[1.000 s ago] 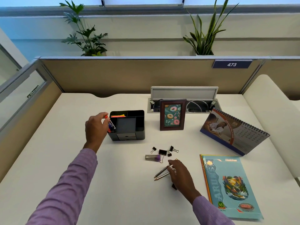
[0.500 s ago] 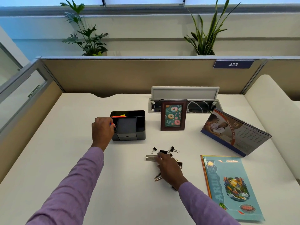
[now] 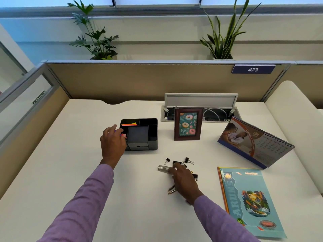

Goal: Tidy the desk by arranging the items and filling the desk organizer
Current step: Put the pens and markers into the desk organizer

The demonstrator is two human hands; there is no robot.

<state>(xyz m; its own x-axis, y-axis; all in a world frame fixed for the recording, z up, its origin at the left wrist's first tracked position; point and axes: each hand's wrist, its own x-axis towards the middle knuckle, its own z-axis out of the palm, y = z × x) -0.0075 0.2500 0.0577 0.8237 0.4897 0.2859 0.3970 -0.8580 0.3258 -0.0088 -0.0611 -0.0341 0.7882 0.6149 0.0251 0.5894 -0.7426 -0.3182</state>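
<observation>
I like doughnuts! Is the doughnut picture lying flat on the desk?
No, the picture frame stands upright on the desk, to the right of the black organizer.

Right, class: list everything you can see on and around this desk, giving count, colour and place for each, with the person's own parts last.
desk organizer: one, black, left of centre
sticky notes: several, bright colours, organizer's back-left compartment
picture frame: one, brown, upright at centre back
desk calendar: one, standing, right
notebook: one, light blue, flat at front right
binder clips: several, black, centre
clear case: one, beside the clips
pencils: a few, partly under the right hand
plants: two, green, behind the partition
number plate: one, blue, reads 473
left hand: at the organizer's left side
right hand: over clips and pencils
</observation>
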